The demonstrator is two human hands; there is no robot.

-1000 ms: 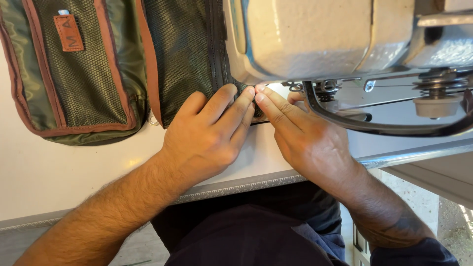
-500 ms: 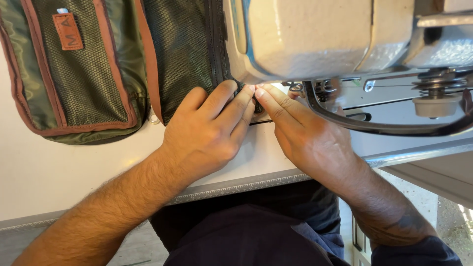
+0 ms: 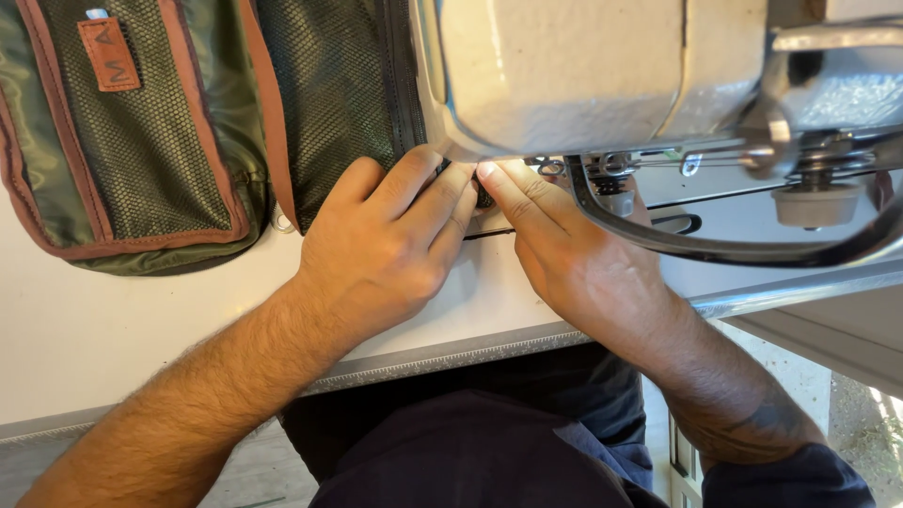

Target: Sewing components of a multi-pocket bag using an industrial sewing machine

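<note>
left hand [image 3: 390, 249]: laid flat, fingers pressed together on dark mesh panel [image 3: 334, 94] | right hand [image 3: 574, 259]: fingers extended, tips met with left's at small dark part under sewing machine head [image 3: 564, 71]; pinch can't be confirmed | green pouch [image 3: 132, 141]: spread on white table [image 3: 113, 329], left of machine

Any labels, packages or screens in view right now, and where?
Tag: small upright brown rectangular patch with pale marks, sewn at the top left of the green mesh bag, far left of both hands.
White tab: tiny, pale, just above the tag at the picture's top edge.
No packages, signs or screens show.
</note>
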